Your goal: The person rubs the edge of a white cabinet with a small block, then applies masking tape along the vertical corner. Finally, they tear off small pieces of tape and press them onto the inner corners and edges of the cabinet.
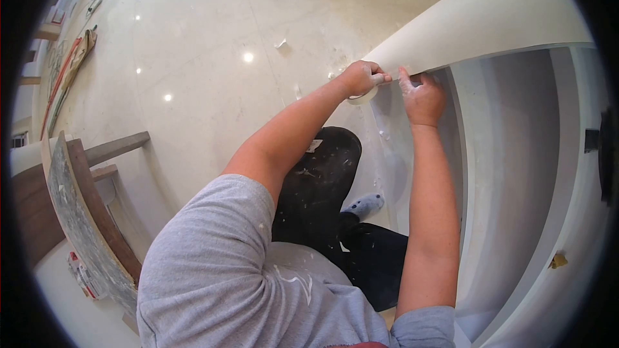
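My left hand (pixel 362 80) is closed around a roll of white tape (pixel 365 97), whose rim shows below the fingers. Its thumb points right, along the lower edge of a white panel (pixel 483 16). Close by, my right hand (pixel 425 99) grips that same edge, thumb up against the panel's face and fingers curled, partly hidden, at the underside. White dust coats the fingers of both hands. Whether a strip of tape runs between the hands is too small to tell.
A white frame with grey recesses (pixel 516 129) stands close on my right. Left of me are a wooden bench (pixel 119 148) and a curved board (pixel 84 200). White scraps (pixel 281 44) lie on the glossy tiled floor (pixel 200 19). Long strips (pixel 68 77) lie farther left.
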A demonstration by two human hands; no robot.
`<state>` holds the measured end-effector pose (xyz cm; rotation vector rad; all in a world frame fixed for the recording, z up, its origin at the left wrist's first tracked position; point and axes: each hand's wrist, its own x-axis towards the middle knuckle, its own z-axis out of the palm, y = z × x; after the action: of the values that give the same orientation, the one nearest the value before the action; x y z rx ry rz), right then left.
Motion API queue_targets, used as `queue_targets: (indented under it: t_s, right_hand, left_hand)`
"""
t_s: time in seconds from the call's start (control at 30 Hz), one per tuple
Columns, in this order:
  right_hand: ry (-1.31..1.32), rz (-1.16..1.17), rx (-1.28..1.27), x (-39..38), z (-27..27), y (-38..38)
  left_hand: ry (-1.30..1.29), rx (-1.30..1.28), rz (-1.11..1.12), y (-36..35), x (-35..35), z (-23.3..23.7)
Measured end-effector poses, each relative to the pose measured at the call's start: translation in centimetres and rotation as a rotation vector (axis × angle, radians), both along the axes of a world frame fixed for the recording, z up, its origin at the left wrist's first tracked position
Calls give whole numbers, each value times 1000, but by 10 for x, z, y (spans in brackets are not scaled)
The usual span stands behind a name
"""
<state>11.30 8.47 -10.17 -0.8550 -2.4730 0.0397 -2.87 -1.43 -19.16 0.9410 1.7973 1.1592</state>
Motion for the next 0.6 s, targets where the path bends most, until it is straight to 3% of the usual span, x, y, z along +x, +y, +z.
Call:
queue_targets:
  t_s: [0.1,0.33,0.43,0.53,0.6]
  right_hand:
    - [79,-43,-150,1,8,-1]
    - [59,-97,-195,-3,-1,-6]
    - [-16,-76,-162,0,-27,-7]
    - [-15,-77,-155,-4,-42,-3]
    - [-56,-99,-120,-5,-44,-5]
  left_hand:
    - [15,-16,4,2,1,5]
    - [-91,33,81,8,0,-8]
    - [-38,-24,93,4,-2,3]
    - [-33,-134,-51,7,-15,5]
    - [152,-65,-41,8,-12,-11]
